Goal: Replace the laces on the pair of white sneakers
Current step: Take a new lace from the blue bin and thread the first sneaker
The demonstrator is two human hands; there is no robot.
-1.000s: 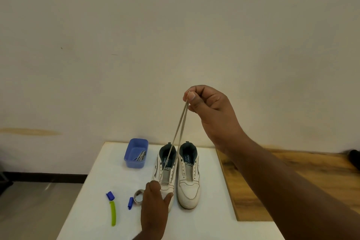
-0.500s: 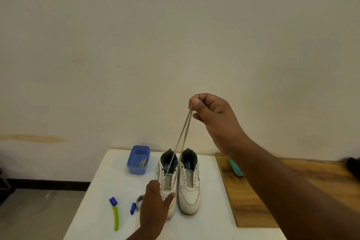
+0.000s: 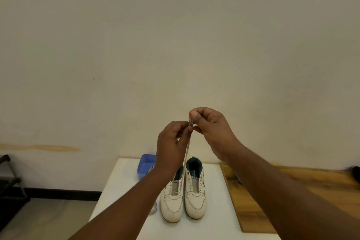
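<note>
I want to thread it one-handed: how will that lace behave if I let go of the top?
Probably floppy: the lace runs straight only because both hands, left hand and right hand, pinch its top above the left sneaker. Released, it would likely drop limp onto the shoe. It looks thin and flat, so probably light and easy to pinch.

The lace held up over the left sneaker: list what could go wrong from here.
1. Both hands, left and right, pinch the lace only at its top; a slip would drop the ends.
2. Pulling upward could tip the left sneaker, since nothing holds it down.
3. The ends may come out uneven.
</note>
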